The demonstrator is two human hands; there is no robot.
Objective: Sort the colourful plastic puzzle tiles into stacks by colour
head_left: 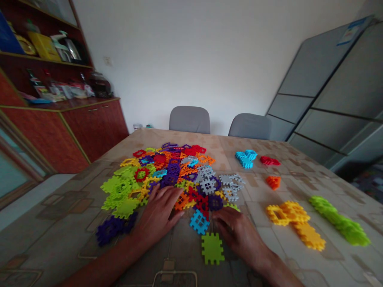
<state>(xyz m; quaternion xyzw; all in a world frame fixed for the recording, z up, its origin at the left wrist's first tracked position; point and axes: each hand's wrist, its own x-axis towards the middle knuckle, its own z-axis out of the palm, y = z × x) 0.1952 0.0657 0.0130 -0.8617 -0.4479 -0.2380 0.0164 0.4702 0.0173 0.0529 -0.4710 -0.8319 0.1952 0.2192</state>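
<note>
A large pile of interlocking plastic building tiles (172,172) in many colours spreads in front of me. My left hand (163,211) rests at the near edge of the pile, palm down, thumb apart from the other fingers, beside an orange tile (181,201). My right hand (237,225) is curled at the pile's near right edge, close to red tiles (202,204) and a dark purple tile (215,202). Whatever its fingertips pinch, if anything, is hidden. Between the hands lie a blue windowed tile (199,222) and a solid lime-green tile (212,249).
Separate groups sit to the right: light blue (245,158), red (270,160), orange (273,182), yellow (289,213), lime-green (339,221) and grey tiles (231,185). Dark purple tiles (112,230) lie by my left forearm. Two grey chairs (189,119) stand beyond the table (149,267).
</note>
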